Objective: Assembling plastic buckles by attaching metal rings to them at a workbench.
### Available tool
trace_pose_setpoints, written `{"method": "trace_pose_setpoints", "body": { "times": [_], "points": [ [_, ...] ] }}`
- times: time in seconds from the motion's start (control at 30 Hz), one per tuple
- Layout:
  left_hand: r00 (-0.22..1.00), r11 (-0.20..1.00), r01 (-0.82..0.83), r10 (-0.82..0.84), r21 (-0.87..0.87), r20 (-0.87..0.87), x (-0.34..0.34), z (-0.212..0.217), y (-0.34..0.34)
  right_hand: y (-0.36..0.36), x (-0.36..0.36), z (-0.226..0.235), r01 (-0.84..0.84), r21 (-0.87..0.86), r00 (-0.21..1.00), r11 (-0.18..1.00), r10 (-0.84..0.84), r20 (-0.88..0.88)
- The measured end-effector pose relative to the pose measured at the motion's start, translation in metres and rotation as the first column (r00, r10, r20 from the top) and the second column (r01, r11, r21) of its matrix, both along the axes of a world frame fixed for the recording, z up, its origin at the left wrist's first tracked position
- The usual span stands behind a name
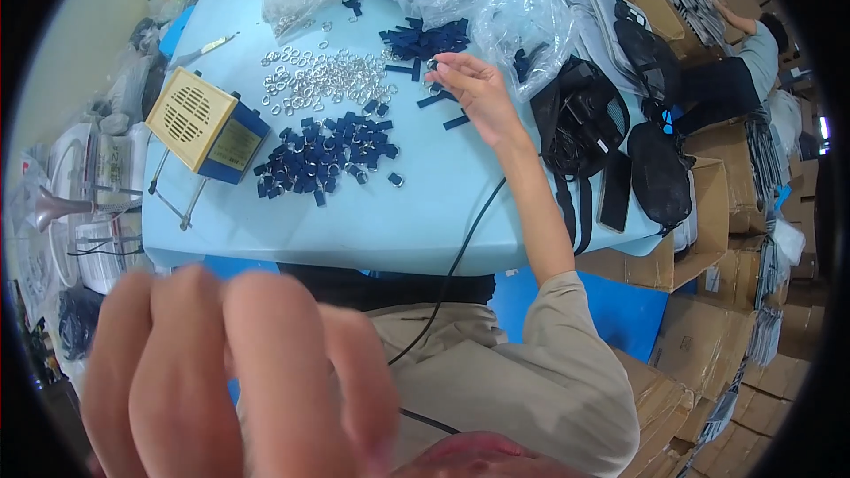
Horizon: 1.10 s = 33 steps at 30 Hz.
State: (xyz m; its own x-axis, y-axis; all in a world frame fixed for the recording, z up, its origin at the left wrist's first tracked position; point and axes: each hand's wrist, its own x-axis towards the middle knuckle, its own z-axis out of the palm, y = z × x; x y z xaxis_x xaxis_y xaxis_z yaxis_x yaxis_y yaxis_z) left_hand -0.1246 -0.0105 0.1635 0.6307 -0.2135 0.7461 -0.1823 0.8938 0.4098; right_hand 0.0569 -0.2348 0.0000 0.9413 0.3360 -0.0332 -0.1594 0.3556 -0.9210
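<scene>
My right hand (474,93) reaches over the far middle of the table, thumb and fingertips pinched on a small dark strap piece (432,64). Beside it lie a pile of dark blue strap pieces (425,38) and a spread of loose silver metal rings (332,78). Nearer to me is a heap of short dark blue straps folded through rings (323,155), with one looped piece (396,179) apart from it. My left hand (239,372) is raised large and blurred close to the camera, its fingers bent. Their tips are hidden, so any hold cannot be made out.
A beige and blue vented box device (208,128) with metal legs stands at the table's left. Clear plastic bags (522,26) lie at the back. Black bags (584,115) and a phone (614,193) occupy the right side. Cardboard boxes (708,336) and another person (748,71) are beyond.
</scene>
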Motion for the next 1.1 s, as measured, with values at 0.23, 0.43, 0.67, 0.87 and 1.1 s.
{"method": "trace_pose_setpoints", "body": {
  "times": [0.23, 0.43, 0.67, 0.87, 1.1],
  "points": [
    [0.654, 0.34, -0.499, 0.751, 0.797, 0.089, 0.091, -0.064, -0.019, 0.012, -0.01, -0.028, 0.035, 0.43, 0.96, 0.902, 0.089, -0.264],
    [0.549, 0.103, -0.646, 0.751, 0.756, 0.367, 0.132, -0.14, -0.037, 0.017, -0.02, -0.025, 0.075, 0.408, 0.949, 0.91, 0.061, -0.309],
    [0.542, 0.087, -0.641, 0.754, 0.762, 0.37, 0.134, -0.155, -0.024, 0.023, -0.017, -0.022, 0.011, 0.374, 0.953, 0.927, 0.104, -0.284],
    [0.661, 0.424, -0.371, 0.746, 0.826, -0.086, 0.131, -0.157, -0.025, 0.023, -0.022, -0.021, -0.014, 0.257, 0.944, 0.966, 0.097, -0.315],
    [0.688, 0.47, -0.29, 0.708, 0.834, -0.159, 0.134, -0.163, -0.019, 0.024, -0.024, -0.024, -0.003, 0.267, 0.938, 0.964, 0.095, -0.333]
  ]
}}
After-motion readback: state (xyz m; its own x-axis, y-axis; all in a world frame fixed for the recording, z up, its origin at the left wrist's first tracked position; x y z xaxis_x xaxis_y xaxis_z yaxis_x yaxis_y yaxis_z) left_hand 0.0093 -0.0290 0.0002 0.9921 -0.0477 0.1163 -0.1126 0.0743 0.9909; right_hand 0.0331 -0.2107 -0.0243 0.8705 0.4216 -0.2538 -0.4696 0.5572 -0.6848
